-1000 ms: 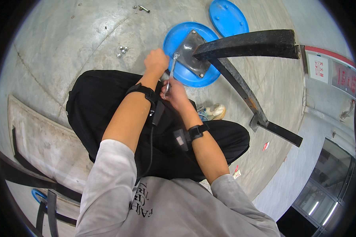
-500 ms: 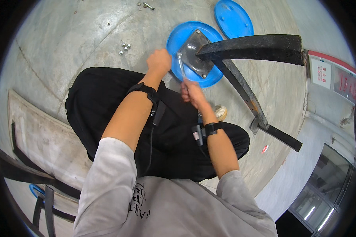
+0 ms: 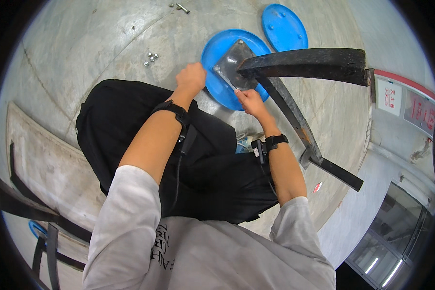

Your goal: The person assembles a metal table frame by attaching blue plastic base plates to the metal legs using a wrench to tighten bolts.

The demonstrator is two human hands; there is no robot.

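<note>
A round blue disc [image 3: 212, 82] lies on the floor with a dark square metal plate [image 3: 232, 62] on top, bolted at its corners. From that plate rises a black metal frame [image 3: 299, 65]. My right hand [image 3: 250, 101] is closed around the handle of a wrench [image 3: 227, 79], whose head sits at the plate's left corner bolt. At the disc's left rim, my left hand [image 3: 191, 77] is closed on the edge; its fingertips are hidden.
Several loose nuts [image 3: 151, 59] lie on the floor to the left, and a bolt [image 3: 182, 8] farther off. Another blue disc [image 3: 285, 28] rests beyond. The frame's lower bar [image 3: 340, 174] reaches right. A whitish board [image 3: 48, 159] and dark bars [image 3: 43, 212] stand at left.
My right hand has swung the wrench handle to the right and slightly away from me, around the corner bolt. My left hand stays at the disc's rim. The whole view has shifted slightly.
</note>
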